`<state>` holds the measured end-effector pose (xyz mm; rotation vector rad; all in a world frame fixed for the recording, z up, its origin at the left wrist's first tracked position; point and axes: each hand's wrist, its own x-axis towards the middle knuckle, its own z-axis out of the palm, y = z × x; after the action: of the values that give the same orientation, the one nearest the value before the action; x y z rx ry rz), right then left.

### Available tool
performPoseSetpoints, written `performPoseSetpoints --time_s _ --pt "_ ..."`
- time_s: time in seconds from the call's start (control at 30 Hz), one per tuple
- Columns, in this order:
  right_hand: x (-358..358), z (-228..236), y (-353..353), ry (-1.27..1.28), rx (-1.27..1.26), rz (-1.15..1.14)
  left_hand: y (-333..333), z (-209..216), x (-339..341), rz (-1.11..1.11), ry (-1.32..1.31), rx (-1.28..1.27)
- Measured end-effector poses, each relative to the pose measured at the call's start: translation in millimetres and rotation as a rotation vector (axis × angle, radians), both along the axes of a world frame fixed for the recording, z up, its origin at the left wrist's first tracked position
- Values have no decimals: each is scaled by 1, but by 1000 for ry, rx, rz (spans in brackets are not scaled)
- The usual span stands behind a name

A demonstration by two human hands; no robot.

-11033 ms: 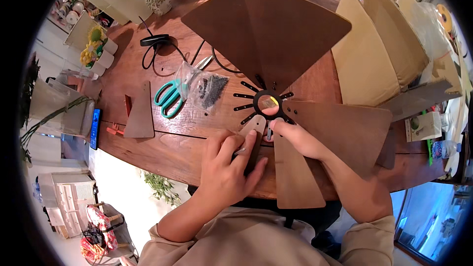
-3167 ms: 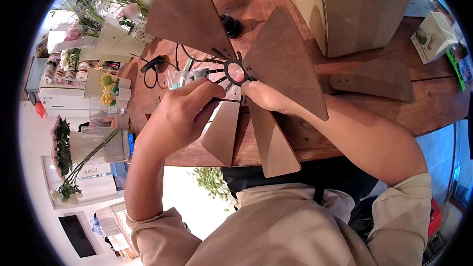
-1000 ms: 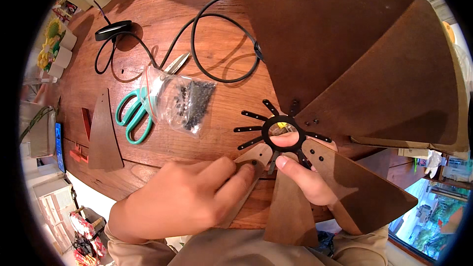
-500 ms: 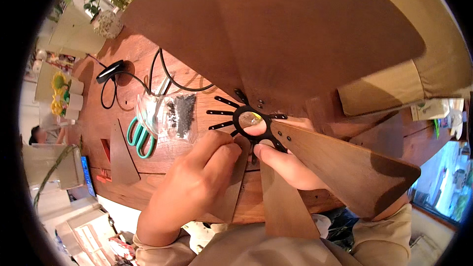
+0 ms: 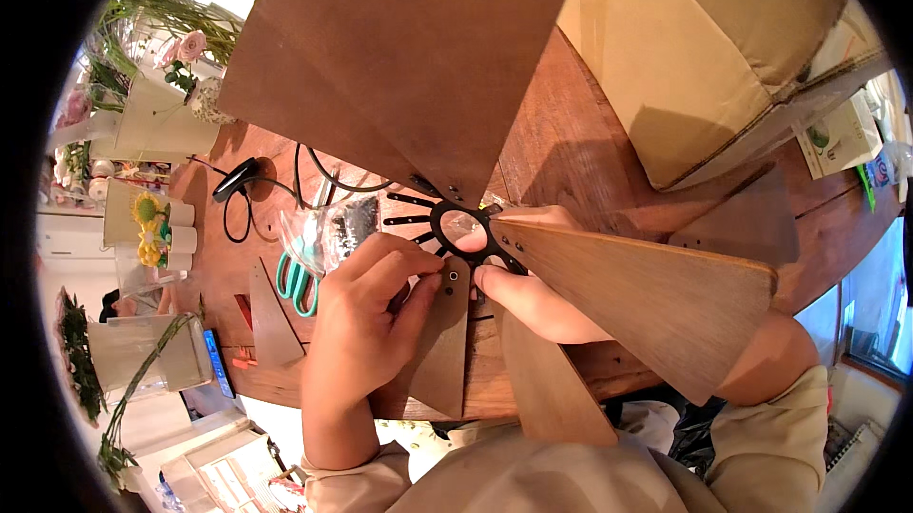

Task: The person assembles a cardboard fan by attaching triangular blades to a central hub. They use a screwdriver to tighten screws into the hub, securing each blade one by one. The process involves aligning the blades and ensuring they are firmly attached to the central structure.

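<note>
A black ring-shaped hub (image 5: pixel 439 220) with several flat, drilled arms sits in the middle, and brown wood-like blades spread out from it. The largest-looking blade (image 5: pixel 399 57) rises at the far side; another blade (image 5: pixel 637 299) points right. My right hand (image 5: pixel 537 304) grips the hub from the right, with its thumb at the near edge and a fingertip showing through the ring. My left hand (image 5: pixel 366 309) is closed in a pinch beside a near blade (image 5: pixel 445 356), close to a small ring-shaped piece at its hole. Anything between those fingertips is too small or hidden to make out.
Left of the hub lie a clear bag (image 5: pixel 347 228) of dark small parts, green-handled scissors (image 5: pixel 298 285) and a black cable (image 5: pixel 249 180). Loose blades (image 5: pixel 747 223) rest on the wooden table (image 5: pixel 561 123). A cardboard box (image 5: pixel 694 66) stands at the far right, flower pots at the left.
My left hand has drawn back slightly from the hub, uncovering the near blade's top end. My right hand keeps its hold. The view has shifted, showing the far blade more fully.
</note>
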<state>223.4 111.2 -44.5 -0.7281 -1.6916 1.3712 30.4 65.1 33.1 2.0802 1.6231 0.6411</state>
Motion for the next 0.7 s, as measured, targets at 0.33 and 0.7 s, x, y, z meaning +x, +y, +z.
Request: performPoseSetpoints --time_s 0.33,0.7 --pt "0 -7 3 32 125 -11 -2 0 -2 115 -217 0" --pt "6 7 -2 -158 25 -58 -12 -24 -5 -134 -445 776"
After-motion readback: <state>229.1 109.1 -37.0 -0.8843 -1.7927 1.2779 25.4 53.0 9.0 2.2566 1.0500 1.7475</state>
